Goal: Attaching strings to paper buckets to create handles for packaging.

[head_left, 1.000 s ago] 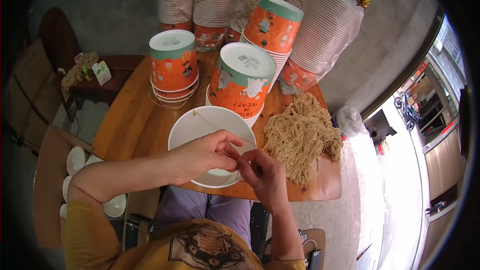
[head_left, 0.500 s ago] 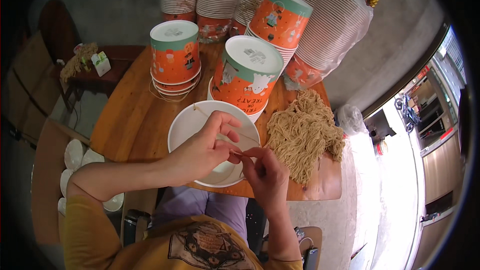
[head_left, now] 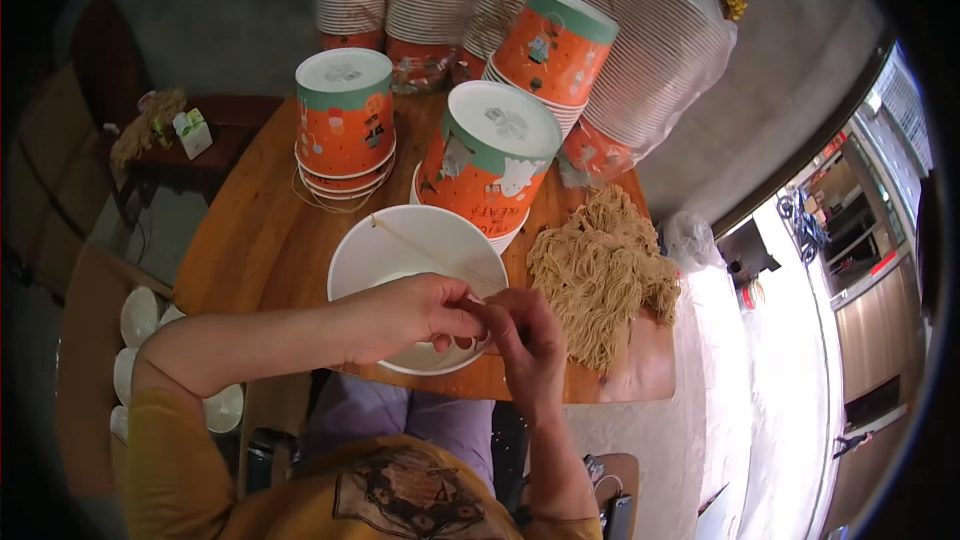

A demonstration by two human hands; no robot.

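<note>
Holding cord (head_left: 400, 236) nr open bkt rim (head_left: 418, 207), LH (head_left: 410, 315), RH (head_left: 531, 330).

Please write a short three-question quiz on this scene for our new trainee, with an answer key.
1. Multiple choice: what lies on the brown wooden table to the right of the open, round bucket with a white inside?
a) a pair of black scissors
b) a loose heap of tan string
c) a folded blue towel

2. True or false: the bare left hand and the bare right hand are close together.

3. Fill in: the orange-and-green printed round bucket nearest the open one has its base facing ____.

Key: 1. b; 2. true; 3. up.
</note>
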